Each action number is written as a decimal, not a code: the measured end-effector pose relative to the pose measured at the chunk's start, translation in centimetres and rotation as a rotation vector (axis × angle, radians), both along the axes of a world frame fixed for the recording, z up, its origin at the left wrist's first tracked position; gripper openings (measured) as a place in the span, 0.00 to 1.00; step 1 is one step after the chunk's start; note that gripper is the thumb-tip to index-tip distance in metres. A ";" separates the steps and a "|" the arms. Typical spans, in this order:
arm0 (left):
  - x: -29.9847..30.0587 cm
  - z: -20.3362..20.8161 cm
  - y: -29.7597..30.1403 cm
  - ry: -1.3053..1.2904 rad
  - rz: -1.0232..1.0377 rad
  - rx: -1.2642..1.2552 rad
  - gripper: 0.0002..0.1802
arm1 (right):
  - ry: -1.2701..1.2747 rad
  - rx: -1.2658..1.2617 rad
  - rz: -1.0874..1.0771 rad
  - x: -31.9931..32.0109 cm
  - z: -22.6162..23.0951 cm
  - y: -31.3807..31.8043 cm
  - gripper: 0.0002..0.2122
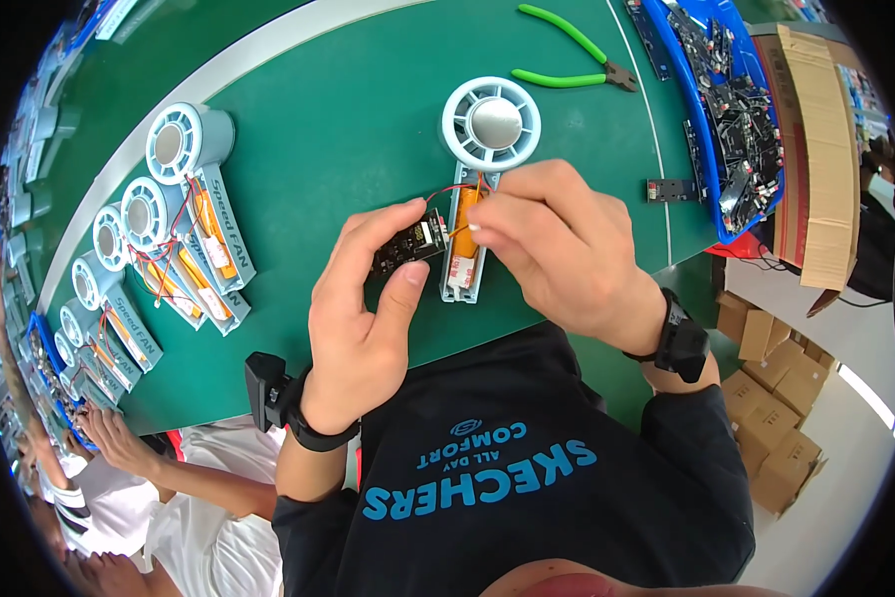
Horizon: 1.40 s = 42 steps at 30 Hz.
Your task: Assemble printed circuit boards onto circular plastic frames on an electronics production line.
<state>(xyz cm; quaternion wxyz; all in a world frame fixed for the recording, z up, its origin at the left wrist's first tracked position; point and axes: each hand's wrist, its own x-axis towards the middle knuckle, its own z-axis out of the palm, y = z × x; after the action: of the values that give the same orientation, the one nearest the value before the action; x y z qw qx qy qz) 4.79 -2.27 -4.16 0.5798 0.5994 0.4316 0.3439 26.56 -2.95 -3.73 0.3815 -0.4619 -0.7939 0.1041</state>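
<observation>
My left hand [363,308] grips a small black circuit board [409,246] between thumb and fingers, just left of an open handheld fan [492,121]. The fan lies on the green table with its round light-blue head away from me. In its handle sits an orange battery [466,211] with a white end label. My right hand [567,239] is closed in a pinch above the battery, at a thin yellowish wire [459,231] by the board's edge. The fingers partly hide what they hold. A red wire [445,190] loops from the handle toward the board.
Several similar open fans [184,149] with batteries and loose wires stand in a row at left. Green-handled cutters [572,78] lie far right, near a blue bin [711,149] of black circuit boards. One board [671,190] lies beside it. A co-worker's hand [117,438] is at lower left.
</observation>
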 end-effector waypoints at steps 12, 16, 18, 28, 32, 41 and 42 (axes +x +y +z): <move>0.6 -1.1 0.7 0.027 -0.025 0.256 0.19 | 0.149 -0.209 0.090 0.0 0.6 0.5 0.07; 1.0 -1.4 0.7 0.053 0.006 0.386 0.20 | 0.202 -0.235 0.086 0.0 0.6 0.5 0.07; 1.1 -1.5 0.6 0.156 0.030 0.561 0.21 | 0.220 -0.244 0.082 -0.1 0.6 0.3 0.07; 1.5 -1.6 0.2 0.394 0.070 0.848 0.24 | 0.266 -0.331 0.049 -0.4 0.5 -0.6 0.07; 1.0 -0.9 -1.0 0.504 0.076 0.839 0.23 | 0.162 -0.266 0.074 0.0 2.3 0.2 0.09; 0.8 -1.4 -1.9 0.593 0.149 0.870 0.23 | -0.404 -0.413 0.140 -1.9 4.5 2.6 0.12; 0.7 -1.4 -1.8 0.583 0.158 0.854 0.23 | -0.407 -0.411 0.145 -1.8 4.2 2.6 0.12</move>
<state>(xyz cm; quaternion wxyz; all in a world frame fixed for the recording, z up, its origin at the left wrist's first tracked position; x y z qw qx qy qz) 5.52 -4.12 -5.56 0.1119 0.8187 0.4404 0.3510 24.75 -0.35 0.52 0.1044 -0.4829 -0.8473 0.1950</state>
